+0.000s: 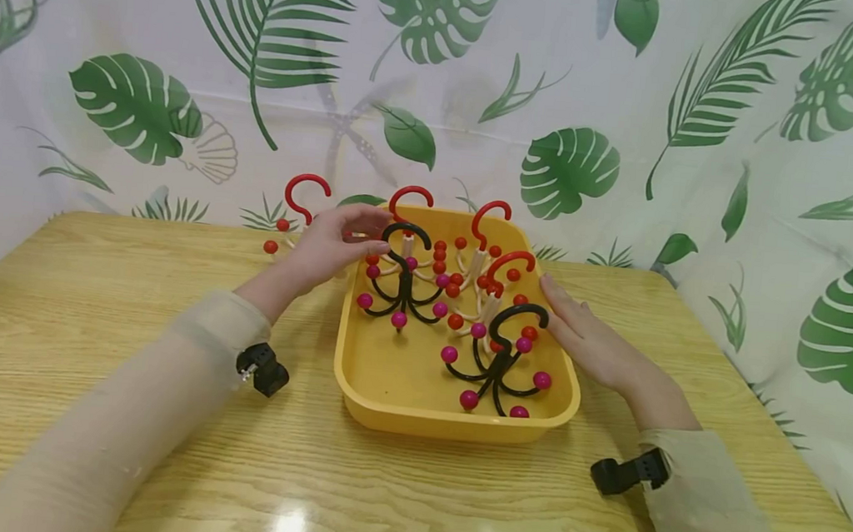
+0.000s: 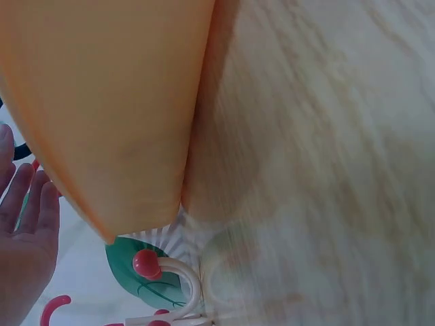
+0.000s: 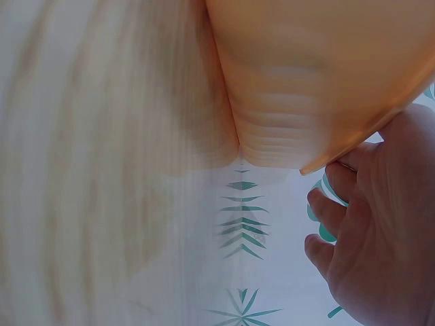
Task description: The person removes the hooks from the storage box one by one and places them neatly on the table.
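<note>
A yellow plastic basin (image 1: 451, 427) holds several multi-arm hanging hooks with ball-tipped prongs. Two are black with magenta balls: one black hook hanger (image 1: 405, 285) at the left, another black hook hanger (image 1: 497, 363) at the front right. Others, such as this cream hook hanger (image 1: 478, 262), have red tops and red balls. My left hand (image 1: 330, 246) hovers at the basin's left side, thumb and extended fingers beside the left black hanger's hook; contact is hard to tell. Along the right rim rests my right hand (image 1: 589, 341), fingers extended, touching the edge in the right wrist view.
A red-topped cream hook hanger (image 1: 306, 198) stands outside the basin, partly hidden behind my left hand. The basin sits on a wood-grain table (image 1: 179, 447). Behind it hangs a white leaf-print cloth (image 1: 467, 127). A black strapped device is on each wrist.
</note>
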Demonstrator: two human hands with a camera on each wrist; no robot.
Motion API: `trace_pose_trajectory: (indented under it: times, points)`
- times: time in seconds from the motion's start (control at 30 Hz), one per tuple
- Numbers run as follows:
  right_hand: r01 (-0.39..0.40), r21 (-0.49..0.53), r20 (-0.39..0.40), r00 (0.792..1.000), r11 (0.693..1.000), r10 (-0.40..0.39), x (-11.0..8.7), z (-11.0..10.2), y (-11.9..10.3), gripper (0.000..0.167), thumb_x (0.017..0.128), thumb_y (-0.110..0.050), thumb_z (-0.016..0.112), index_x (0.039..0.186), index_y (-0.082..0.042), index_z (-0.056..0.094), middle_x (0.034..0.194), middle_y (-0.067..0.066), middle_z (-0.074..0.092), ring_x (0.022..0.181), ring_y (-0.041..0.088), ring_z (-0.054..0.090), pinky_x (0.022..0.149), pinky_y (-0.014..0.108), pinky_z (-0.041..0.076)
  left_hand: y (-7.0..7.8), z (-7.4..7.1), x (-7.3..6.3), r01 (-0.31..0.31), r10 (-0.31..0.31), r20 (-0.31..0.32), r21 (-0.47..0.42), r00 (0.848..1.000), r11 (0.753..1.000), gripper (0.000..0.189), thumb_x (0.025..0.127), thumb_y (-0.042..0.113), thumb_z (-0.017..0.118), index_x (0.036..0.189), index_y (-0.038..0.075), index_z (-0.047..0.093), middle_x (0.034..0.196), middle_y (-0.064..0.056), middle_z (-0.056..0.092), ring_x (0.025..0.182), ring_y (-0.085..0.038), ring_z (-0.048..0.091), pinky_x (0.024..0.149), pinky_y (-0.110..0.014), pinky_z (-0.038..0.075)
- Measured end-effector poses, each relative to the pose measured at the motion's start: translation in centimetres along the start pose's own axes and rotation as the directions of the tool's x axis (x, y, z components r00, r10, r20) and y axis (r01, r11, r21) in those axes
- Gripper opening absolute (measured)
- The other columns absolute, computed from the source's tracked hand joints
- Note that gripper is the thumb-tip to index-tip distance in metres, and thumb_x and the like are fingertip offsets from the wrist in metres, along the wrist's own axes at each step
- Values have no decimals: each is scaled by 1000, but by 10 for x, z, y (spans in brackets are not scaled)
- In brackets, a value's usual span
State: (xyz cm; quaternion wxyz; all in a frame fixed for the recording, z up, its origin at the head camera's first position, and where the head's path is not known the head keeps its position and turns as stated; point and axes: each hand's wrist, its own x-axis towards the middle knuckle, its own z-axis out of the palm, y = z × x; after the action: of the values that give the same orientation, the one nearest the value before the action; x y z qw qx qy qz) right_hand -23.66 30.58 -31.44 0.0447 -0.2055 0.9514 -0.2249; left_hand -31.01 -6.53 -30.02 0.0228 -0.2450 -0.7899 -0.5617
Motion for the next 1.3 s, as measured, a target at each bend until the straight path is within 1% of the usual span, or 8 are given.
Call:
trace_pose_trajectory:
  times: [0.17,0.33,0.47,0.67,0.77,0.93,1.3]
  points:
    - [1,0,2,1000,1000,-1,1,0,0,64,104,-44,26,154,-12,3,159,9,0,144,32,1,113,54,-4,2,4,-2,12,-11,-31,31,999,999,35,88,16,70,122,11,62,114,-4,63,106,-19,59,86,-35,52]
    - [1,1,2,1000,1000,-1,1,0,-1,64,104,-44,26,154,-12,3,159,9,1,144,32,2,113,54,-4,4,7,-2,12,-9,-52,62,999,998,32,89,16,69,120,10,63,115,-5,64,104,-19,60,85,-35,53]
    - [-1,-1,2,1000,1000,1,1,-1,-1,64,104,-44,26,154,-12,3,159,8,1,144,32,2,113,54,-4,7,7,-2,20,-14,-64,84,998,996,28,90,19,68,116,10,64,112,-5,66,99,-19,60,81,-34,53]
    - [-7,-2,3,1000,1000,7,0,-1,-1,64,104,-45,26,154,-13,3,159,8,2,144,32,3,113,54,-3,12,7,-1,23,-16,-85,86,996,996,21,90,17,68,110,9,67,106,-3,66,96,-18,62,80,-33,53]
    - [-12,-2,4,1000,1000,12,0,-1,-1,64,103,-45,26,154,-13,3,159,8,2,144,32,3,113,54,-3,14,7,0,16,-10,-87,76,996,997,21,90,16,68,109,8,67,106,-4,66,95,-18,63,81,-32,53]
    - [-23,-2,9,1000,1000,23,0,-1,-2,64,103,-46,26,154,-15,2,159,8,1,144,32,2,113,54,-3,17,7,0,0,7,-81,84,997,996,20,90,14,68,108,6,67,106,-6,66,93,-19,63,80,-32,53]
    - [-7,14,6,1000,1000,7,-2,-1,-2,63,104,-45,26,154,-14,2,159,8,1,144,33,2,113,54,-4,20,10,3,6,2,-71,123,997,992,20,89,15,70,107,8,67,102,-4,66,93,-18,62,78,-31,54]
